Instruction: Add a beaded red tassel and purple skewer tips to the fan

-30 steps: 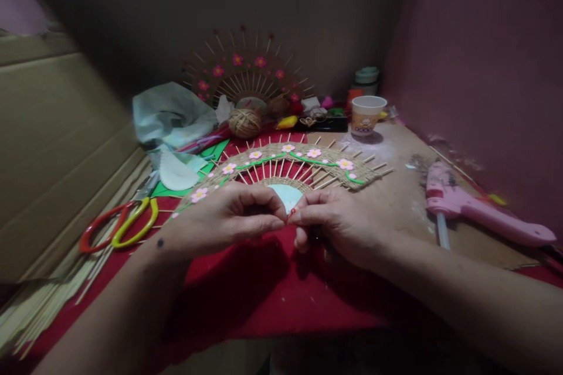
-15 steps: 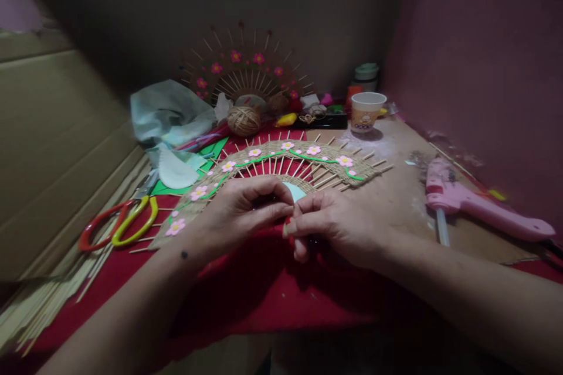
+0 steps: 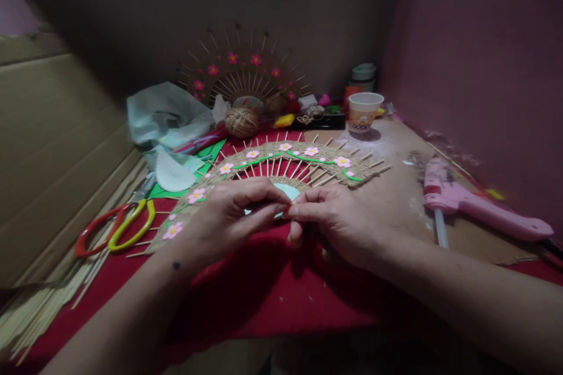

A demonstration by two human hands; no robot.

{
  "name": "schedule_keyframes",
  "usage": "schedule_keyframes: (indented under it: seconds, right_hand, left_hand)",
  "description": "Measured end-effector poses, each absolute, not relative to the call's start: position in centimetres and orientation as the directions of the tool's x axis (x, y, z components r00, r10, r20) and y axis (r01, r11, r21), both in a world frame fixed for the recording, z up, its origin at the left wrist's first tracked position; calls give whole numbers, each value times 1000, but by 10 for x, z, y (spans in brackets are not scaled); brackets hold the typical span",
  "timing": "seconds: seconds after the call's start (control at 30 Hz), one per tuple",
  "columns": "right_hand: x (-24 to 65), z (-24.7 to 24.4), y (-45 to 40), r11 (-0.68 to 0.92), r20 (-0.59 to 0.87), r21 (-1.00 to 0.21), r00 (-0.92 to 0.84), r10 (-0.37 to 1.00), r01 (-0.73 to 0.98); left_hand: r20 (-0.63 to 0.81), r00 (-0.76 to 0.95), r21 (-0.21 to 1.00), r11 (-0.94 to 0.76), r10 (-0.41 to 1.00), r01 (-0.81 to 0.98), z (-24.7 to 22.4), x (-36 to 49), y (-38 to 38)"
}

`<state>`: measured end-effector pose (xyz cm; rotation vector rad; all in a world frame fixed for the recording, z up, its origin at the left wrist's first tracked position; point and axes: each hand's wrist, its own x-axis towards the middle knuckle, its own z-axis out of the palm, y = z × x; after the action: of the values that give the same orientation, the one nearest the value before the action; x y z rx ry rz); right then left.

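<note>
My left hand (image 3: 246, 205) and my right hand (image 3: 328, 214) meet fingertip to fingertip, both pinched closed. Between them shows a bit of a small red piece (image 3: 287, 210), too covered by the fingers to tell its kind. Just behind and beneath the hands lies a half-round fan (image 3: 268, 155) of thin sticks woven with twine. Pink flowers and a green wavy line decorate its band, and a pale blue half-disc (image 3: 288, 190) shows at its centre, partly hidden by my fingers.
Scissors (image 3: 116, 228) and loose sticks (image 3: 48, 310) lie left. A pink glue gun (image 3: 479, 202) rests on cardboard (image 3: 396, 187) at right. Behind stand a paper cup (image 3: 365, 112), a twine ball (image 3: 241, 122), a plastic bag (image 3: 165, 114) and a second flowered fan (image 3: 244, 64).
My fingertips have risen slightly, and my right fingers have closed in more over the red piece, so less of it shows. The whole view has shifted a little.
</note>
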<state>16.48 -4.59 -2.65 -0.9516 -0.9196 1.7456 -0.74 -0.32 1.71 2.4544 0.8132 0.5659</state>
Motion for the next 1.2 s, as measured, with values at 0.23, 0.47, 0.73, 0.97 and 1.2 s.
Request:
schedule_keyframes:
  seconds: [0.23, 0.47, 0.73, 0.97, 1.2]
  right_hand:
    - [164, -34, -42, -259, -166, -852, -235, 958, -455]
    - [164, -33, -43, -245, -128, -848, -266, 955, -471]
    - [165, -33, -43, -274, -165, -835, -257, 952, -477]
    - [166, -34, -41, -253, -150, -838, -242, 959, -483]
    - [166, -32, -42, -249, -144, -844, -246, 959, -475]
  left_hand:
    - [236, 711, 663, -645, 662, 380, 12, -5, -5]
    - [-105, 556, 896, -163, 824, 412, 14, -1, -5]
    - [-230, 642, 821, -209, 731, 532, 20, -11, 6]
    - [-325, 692, 823, -167, 645, 542, 29, -12, 7]
    - [-102, 810, 656, -573, 578, 492, 35, -23, 15]
